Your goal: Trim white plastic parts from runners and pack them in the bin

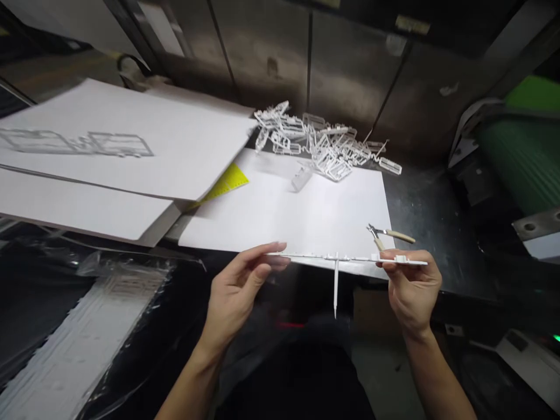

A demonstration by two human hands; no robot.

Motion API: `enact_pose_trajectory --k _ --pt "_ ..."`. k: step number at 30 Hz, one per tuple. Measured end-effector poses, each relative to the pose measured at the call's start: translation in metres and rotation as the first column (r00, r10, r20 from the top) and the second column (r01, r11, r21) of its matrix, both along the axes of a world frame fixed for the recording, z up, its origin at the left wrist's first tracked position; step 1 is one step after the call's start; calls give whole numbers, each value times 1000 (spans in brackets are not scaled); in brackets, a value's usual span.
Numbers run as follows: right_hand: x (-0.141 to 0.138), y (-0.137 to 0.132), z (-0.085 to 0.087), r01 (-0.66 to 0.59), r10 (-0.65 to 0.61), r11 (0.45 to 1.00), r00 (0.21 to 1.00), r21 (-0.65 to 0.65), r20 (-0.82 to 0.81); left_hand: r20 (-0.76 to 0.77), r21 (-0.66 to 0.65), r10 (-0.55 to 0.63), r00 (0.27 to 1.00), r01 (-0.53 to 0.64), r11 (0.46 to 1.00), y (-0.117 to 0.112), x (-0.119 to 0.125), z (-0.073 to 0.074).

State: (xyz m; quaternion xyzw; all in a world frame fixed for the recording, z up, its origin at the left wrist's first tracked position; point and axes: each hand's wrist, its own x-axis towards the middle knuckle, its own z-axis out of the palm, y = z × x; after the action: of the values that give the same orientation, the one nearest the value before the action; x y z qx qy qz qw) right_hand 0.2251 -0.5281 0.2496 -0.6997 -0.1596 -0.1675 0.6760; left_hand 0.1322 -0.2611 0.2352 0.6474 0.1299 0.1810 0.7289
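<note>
A thin white moulded plastic part (pixel 336 257) is held edge-on and nearly level between my two hands, over the front edge of the bench. From its middle a pointed sprue (pixel 336 286) hangs straight down. My left hand (pixel 238 286) has its fingers around the part's left end, the thumb lower. My right hand (pixel 413 289) pinches the right end between thumb and fingers. Just behind my right hand lie side cutters (pixel 389 234) with cream handles, jaws apart, on a white sheet (pixel 280 204).
Behind the sheet is a tangled heap of white plastic frames (pixel 328 143). At left, stacked white boards (pixel 175 157) carry another frame piece (pixel 120 144); a yellow set square (pixel 230 182) pokes out beneath. Lower left is a plastic-wrapped stack of white parts (pixel 79 344). A green bin (pixel 520 151) stands right.
</note>
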Motion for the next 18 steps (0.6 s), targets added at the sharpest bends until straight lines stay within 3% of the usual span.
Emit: enact_pose_trajectory --k 3,7,9,11,13,16,18 --pt "-15 -15 -7 29 -29 1000 999 -1 -34 -37 51 74 997 -72 996 -7 -10 10" --pt "-23 -32 -14 122 -119 988 992 92 -44 24 179 44 999 -48 983 -12 -25 25" --pt "-24 -40 -18 139 -131 987 986 77 -99 5 218 52 999 -52 975 -11 -30 33" --pt "-24 -47 -22 97 -89 995 974 29 -209 -114 142 51 992 -34 989 -9 -33 38" --pt "-23 -53 -23 31 -34 999 956 -13 -290 -242 -35 -12 970 3 999 -7 -33 42" --pt "-23 -56 -26 19 -34 998 966 -62 -257 -304 -285 -130 944 40 958 -5 -29 43" --pt "-25 -55 -29 55 -68 996 972 -65 -226 -323 -364 -163 932 37 931 -5 -25 42"
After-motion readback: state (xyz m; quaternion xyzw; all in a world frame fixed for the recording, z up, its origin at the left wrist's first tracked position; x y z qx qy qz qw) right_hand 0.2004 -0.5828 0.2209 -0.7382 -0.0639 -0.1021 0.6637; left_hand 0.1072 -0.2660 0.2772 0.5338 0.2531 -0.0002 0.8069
